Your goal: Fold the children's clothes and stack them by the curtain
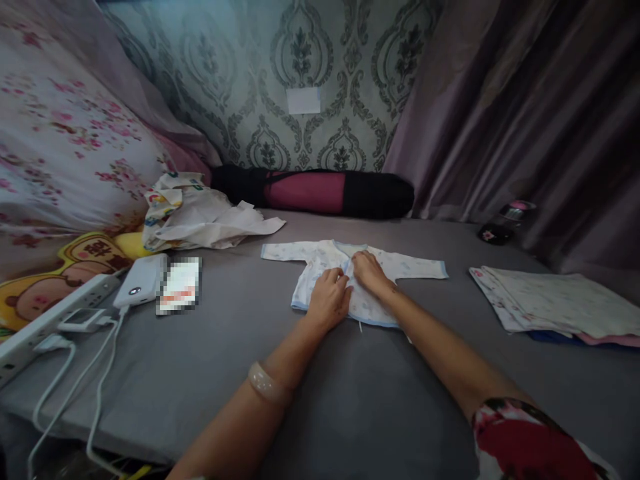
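A small white baby shirt [313,270] with a faint print and light blue edging lies front up on the grey sheet, both sleeves spread to the sides. My left hand [330,297] is on the middle of its front, fingers bent and closed on the cloth. Just above and to the right, my right hand [369,272] has curled fingers gripping the front near the neckline. What exactly lies between the fingertips is partly hidden. A thin white tie hangs from the lower hem.
Folded cloths [560,300] lie to the right, with a dark pink-topped object [505,223] behind. A long black and maroon bag [310,192] lines the wall. Crumpled cloth [200,217], a power bank [143,280], a power strip [60,320] and cables are at left.
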A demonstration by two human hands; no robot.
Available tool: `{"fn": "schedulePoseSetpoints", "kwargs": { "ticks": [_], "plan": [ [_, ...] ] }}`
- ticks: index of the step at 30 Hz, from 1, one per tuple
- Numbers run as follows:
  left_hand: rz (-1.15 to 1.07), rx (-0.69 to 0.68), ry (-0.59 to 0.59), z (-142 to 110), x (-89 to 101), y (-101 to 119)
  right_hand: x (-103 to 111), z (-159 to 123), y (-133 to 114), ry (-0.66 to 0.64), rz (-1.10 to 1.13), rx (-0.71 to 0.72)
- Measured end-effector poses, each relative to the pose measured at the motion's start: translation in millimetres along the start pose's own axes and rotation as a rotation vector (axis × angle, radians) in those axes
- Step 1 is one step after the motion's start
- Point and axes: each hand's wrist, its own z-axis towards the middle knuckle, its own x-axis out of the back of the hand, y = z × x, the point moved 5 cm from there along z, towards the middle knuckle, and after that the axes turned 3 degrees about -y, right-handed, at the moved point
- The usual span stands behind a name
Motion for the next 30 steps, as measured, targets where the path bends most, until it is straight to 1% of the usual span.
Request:
{"fn": "schedulePoseSetpoints", "kwargs": {
  "ticks": [1,3,7,10,13,18,22,24,27,30],
  "plan": [
    [0.01,-0.037,0.0,-0.4,-1.3,1.9,-2.3,-5.2,-1.0,-0.029,0.007,0.045],
    [0.041,-0.072,-0.044,-1.7,-8.2,3.0,-7.4,-15.9,-1.8,-0.074,0.016,0.114],
    [0.089,0.008,-0.194,-5.8,-27.7,-2.7,-14.8,-26.2,4.3,-0.114,0.041,0.091],
    [0.095,0.056,-0.262,-7.8,-35.1,-4.8,-16.9,-18.9,11.2,-0.17,0.061,0.068],
    [0.086,0.066,-0.293,-7.9,-35.7,-3.7,-15.7,-2.5,20.6,-0.201,0.056,0.057],
    [0.082,0.07,-0.315,-7.8,-34.0,-2.5,-16.3,25.6,31.6,-0.227,0.023,0.097],
    [0.071,0.071,-0.331,-8.3,-33.7,-2.9,-17.6,42.5,34.7,-0.16,0.01,0.108],
    [0.061,0.072,-0.328,-8.0,-31.8,-3.0,-16.3,50.6,39.9,-0.127,0.066,0.093],
    [0.042,0.067,-0.28,-5.3,-25.4,-2.8,-7.3,62.8,59.5,-0.04,0.202,0.021],
    [0.04,0.06,-0.183,-1.1,-17.2,-3.6,1.7,70.9,84.4,0.008,0.21,-0.073]
  ]
}}
